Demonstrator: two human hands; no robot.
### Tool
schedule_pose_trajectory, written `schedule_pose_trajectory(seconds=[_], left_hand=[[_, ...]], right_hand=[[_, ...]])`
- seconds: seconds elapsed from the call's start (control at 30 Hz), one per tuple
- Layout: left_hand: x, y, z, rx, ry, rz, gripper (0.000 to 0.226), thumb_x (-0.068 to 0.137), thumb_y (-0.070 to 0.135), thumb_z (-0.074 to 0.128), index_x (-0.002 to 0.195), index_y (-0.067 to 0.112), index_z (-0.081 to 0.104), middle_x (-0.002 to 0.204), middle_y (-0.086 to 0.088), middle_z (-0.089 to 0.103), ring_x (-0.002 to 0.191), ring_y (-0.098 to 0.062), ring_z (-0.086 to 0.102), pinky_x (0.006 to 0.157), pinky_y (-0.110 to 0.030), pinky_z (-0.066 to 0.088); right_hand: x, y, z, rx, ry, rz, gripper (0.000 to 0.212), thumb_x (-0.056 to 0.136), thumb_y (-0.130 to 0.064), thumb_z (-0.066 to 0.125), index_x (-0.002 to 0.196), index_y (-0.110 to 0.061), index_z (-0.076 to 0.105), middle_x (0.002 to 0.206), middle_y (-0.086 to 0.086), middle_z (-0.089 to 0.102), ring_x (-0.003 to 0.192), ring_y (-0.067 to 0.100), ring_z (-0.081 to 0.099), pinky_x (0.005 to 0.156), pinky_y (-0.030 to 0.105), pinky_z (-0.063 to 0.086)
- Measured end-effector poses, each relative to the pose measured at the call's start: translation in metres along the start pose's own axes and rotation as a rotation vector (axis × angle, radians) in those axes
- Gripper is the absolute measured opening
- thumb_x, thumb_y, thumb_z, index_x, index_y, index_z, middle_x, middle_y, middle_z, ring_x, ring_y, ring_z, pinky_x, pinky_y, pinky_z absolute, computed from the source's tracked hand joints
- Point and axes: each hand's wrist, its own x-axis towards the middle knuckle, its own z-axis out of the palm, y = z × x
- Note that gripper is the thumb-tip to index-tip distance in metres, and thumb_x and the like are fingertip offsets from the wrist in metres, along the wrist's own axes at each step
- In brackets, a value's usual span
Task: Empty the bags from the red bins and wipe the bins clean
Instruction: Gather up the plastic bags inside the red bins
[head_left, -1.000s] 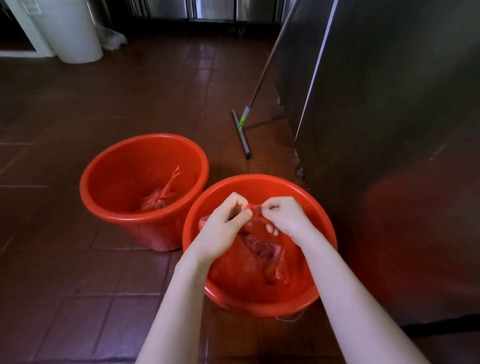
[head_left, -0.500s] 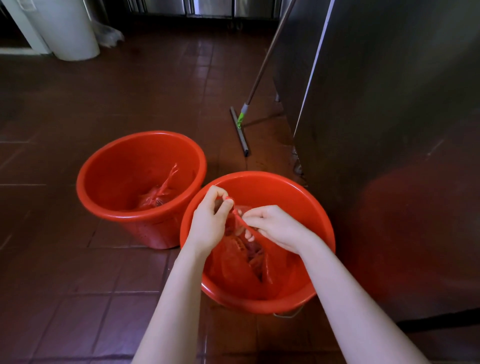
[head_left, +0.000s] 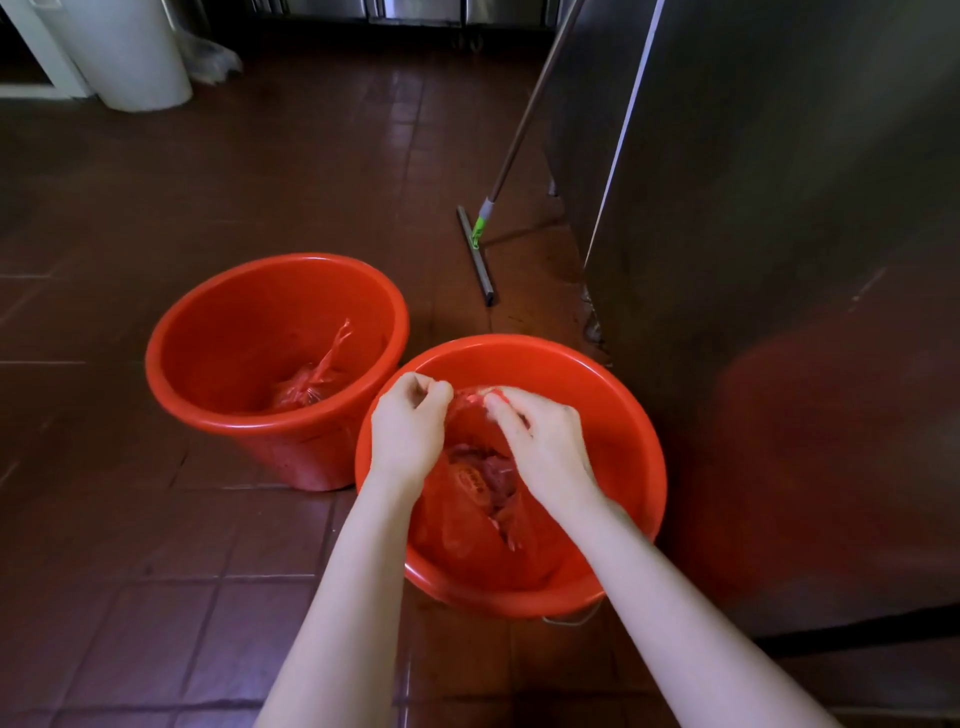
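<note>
**Two red bins, both hands on the bag in the near one**

So here's where we're at. Two red bins stand on the brown tiled floor (head_left: 156, 571). The far bin (head_left: 208, 332) is off to the left and the near bin (head_left: 623, 415) is right below us. They're just beside each other, and we can't tell whether they actually touch.

Both our hands are over the near bin, on the top of the red bag (head_left: 467, 530) that sits inside it. Our left hand (head_left: 408, 431) has its fingers curled in, with thumb and fingertips pinching the bunched top edge of the bag. Our right hand (head_left: 545, 447) comes in from the other side with its fingers bent, and their tips pinch that same bunched edge just beside the left hand. The hands are very close together, not quite touching as far as we can see.

The bag is down in the bin, slumped toward the wall nearest us. Crumpled stuff shows through the thin plastic, but we can't make out what it is.

The far bin holds a smaller tied bag (head_left: 306, 387) lying at the bottom, with a twisted tail poking up. Neither hand is near it.

Behind the bins, a floor squeegee (head_left: 480, 254) rests its blade on the tiles, and its pole leans toward the steel cabinet (head_left: 779, 260) on our right. A white container (head_left: 135, 52) stands in the far left corner.
</note>
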Motion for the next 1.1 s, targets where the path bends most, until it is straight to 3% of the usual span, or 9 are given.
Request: schedule_pose_trajectory(seconds=[0.1, 0.3, 0.37, 0.47, 0.57, 0.67, 0.8, 1.0, 1.1], left_hand=[[0.005, -0.004, -0.007, 0.171, 0.157, 0.06, 0.017, 0.086, 0.02, 0.059, 0.071, 0.014, 0.056, 0.065, 0.003, 0.059, 0.065, -0.016, 0.052, 0.059, -0.017, 0.035], [0.007, -0.045, -0.055, 0.45, 0.265, 0.057, 0.011, 0.089, 0.015, 0.059, 0.084, 0.005, 0.061, 0.077, -0.013, 0.065, 0.078, -0.032, 0.059, 0.072, -0.031, 0.038], [0.005, -0.046, -0.063, 0.241, 0.259, 0.015, 0.012, 0.088, 0.012, 0.056, 0.077, 0.008, 0.058, 0.069, -0.005, 0.066, 0.068, -0.022, 0.058, 0.069, -0.031, 0.044], [-0.003, -0.025, -0.051, -0.466, -0.021, -0.112, 0.024, 0.09, 0.001, 0.05, 0.07, 0.014, 0.055, 0.064, -0.001, 0.064, 0.069, -0.015, 0.065, 0.067, -0.025, 0.054], [-0.01, -0.006, -0.038, -0.6, -0.31, -0.038, 0.023, 0.081, 0.0, 0.05, 0.067, 0.019, 0.047, 0.057, 0.003, 0.046, 0.057, -0.013, 0.049, 0.058, -0.021, 0.04], [-0.002, -0.007, -0.052, 0.052, -0.444, 0.364, 0.016, 0.076, 0.013, 0.063, 0.077, 0.023, 0.051, 0.06, 0.01, 0.046, 0.057, -0.005, 0.041, 0.056, -0.017, 0.036], [0.014, -0.019, -0.077, 0.51, -0.447, 0.711, 0.016, 0.084, 0.037, 0.068, 0.091, 0.03, 0.056, 0.07, 0.008, 0.05, 0.06, -0.008, 0.048, 0.06, -0.019, 0.04], [0.025, -0.058, -0.111, 0.787, -0.515, 0.695, 0.024, 0.091, 0.042, 0.056, 0.086, 0.02, 0.062, 0.076, 0.013, 0.057, 0.07, -0.013, 0.058, 0.067, -0.038, 0.05], [0.024, -0.069, -0.114, 0.759, -0.423, 0.657, 0.019, 0.09, 0.038, 0.059, 0.084, 0.019, 0.06, 0.074, 0.013, 0.056, 0.067, -0.011, 0.055, 0.066, -0.038, 0.049]], right_hand=[[0.006, 0.009, -0.006, -0.093, 0.215, 0.063, 0.031, 0.098, -0.037, 0.049, 0.085, -0.018, 0.069, 0.08, -0.008, 0.072, 0.077, 0.002, 0.066, 0.075, 0.02, 0.049], [-0.012, 0.046, -0.028, 0.105, 0.224, 0.589, 0.026, 0.099, -0.021, 0.052, 0.081, -0.012, 0.068, 0.077, 0.005, 0.074, 0.071, 0.015, 0.073, 0.072, 0.035, 0.061], [-0.005, 0.036, -0.031, 0.305, 0.26, 0.568, 0.021, 0.099, -0.022, 0.054, 0.085, -0.019, 0.069, 0.078, 0.003, 0.075, 0.077, 0.014, 0.074, 0.075, 0.032, 0.061], [0.013, 0.013, -0.034, 0.775, 0.205, 0.61, 0.023, 0.1, -0.027, 0.051, 0.108, -0.01, 0.065, 0.09, 0.005, 0.076, 0.09, 0.02, 0.073, 0.088, 0.037, 0.056], [0.018, -0.007, -0.031, 0.981, 0.088, 0.633, 0.02, 0.101, -0.026, 0.049, 0.091, -0.013, 0.061, 0.069, 0.004, 0.062, 0.065, 0.015, 0.063, 0.078, 0.036, 0.055], [0.023, -0.012, -0.038, 0.614, -0.033, 0.49, 0.025, 0.102, -0.031, 0.047, 0.079, -0.021, 0.05, 0.064, -0.007, 0.045, 0.057, 0.007, 0.039, 0.058, 0.025, 0.037], [0.014, 0.001, -0.05, -0.044, -0.153, -0.025, 0.026, 0.101, -0.036, 0.044, 0.076, -0.027, 0.047, 0.064, -0.007, 0.05, 0.058, 0.008, 0.051, 0.056, 0.021, 0.039], [-0.026, 0.069, -0.062, -0.412, -0.346, -0.067, 0.017, 0.1, -0.02, 0.05, 0.083, -0.02, 0.049, 0.074, -0.007, 0.052, 0.069, 0.016, 0.057, 0.067, 0.043, 0.049], [-0.026, 0.082, -0.06, -0.484, -0.386, 0.034, 0.018, 0.1, -0.025, 0.048, 0.082, -0.024, 0.046, 0.072, -0.011, 0.05, 0.068, 0.014, 0.056, 0.065, 0.034, 0.045]])
